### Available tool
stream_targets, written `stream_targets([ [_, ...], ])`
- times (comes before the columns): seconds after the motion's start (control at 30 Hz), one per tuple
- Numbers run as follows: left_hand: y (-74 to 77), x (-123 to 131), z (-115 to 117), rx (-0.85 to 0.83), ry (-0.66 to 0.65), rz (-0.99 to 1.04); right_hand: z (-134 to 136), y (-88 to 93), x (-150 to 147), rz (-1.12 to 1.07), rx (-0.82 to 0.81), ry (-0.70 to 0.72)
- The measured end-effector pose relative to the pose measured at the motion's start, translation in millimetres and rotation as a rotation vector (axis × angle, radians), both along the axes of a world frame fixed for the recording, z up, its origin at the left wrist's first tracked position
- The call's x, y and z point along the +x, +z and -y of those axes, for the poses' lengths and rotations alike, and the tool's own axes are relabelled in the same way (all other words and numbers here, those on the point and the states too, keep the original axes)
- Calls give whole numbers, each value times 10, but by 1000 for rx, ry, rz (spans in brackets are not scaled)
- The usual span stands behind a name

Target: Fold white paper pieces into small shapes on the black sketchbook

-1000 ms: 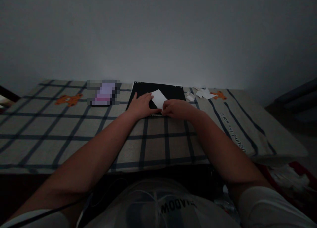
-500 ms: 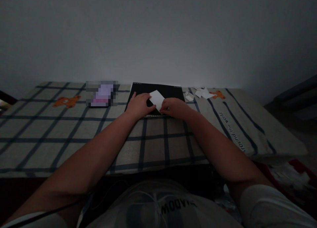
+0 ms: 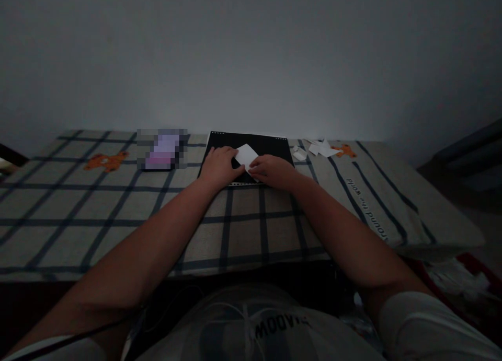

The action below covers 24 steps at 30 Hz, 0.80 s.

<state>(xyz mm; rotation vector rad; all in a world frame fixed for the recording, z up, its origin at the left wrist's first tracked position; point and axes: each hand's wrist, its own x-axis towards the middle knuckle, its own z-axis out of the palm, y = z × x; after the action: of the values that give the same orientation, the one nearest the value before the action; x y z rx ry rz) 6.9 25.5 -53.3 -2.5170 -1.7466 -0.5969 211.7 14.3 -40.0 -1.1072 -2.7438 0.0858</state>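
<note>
A small white piece of paper (image 3: 246,153) lies at a slant on a black sheet (image 3: 254,140) with white marks along its edges. My left hand (image 3: 219,165) holds down the paper's left side, its fingertips and thumb on the edge. At the near right side, my right hand (image 3: 272,171) has its thumb and fingers closed on the paper's edge. The fingers hide that corner, so I cannot tell whether it is folded.
White paper scraps (image 3: 322,148) lie right of the black sheet, with a small crumpled piece (image 3: 299,153) closer to it. A phone (image 3: 162,149) with a lit, blurred screen is at the left. A checked cloth (image 3: 243,235) covers the table, which meets a wall (image 3: 251,63).
My right hand has shifted slightly left along the paper, its fingers now flatter on the edge. The paper has moved a little left; my left hand stays nearly in place.
</note>
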Motion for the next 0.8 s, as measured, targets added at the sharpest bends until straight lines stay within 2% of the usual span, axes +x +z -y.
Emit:
stream_targets([
  [0.37,-11,-70,-177,-7,19,84,-21,54,15,38,-55,6],
  [0.57,21,-77,-105,24,29,42,22,14,12,-57,2,-35],
  [0.8,40,-56,-76,13,73,28,6,-48,-32,41,79,-61],
])
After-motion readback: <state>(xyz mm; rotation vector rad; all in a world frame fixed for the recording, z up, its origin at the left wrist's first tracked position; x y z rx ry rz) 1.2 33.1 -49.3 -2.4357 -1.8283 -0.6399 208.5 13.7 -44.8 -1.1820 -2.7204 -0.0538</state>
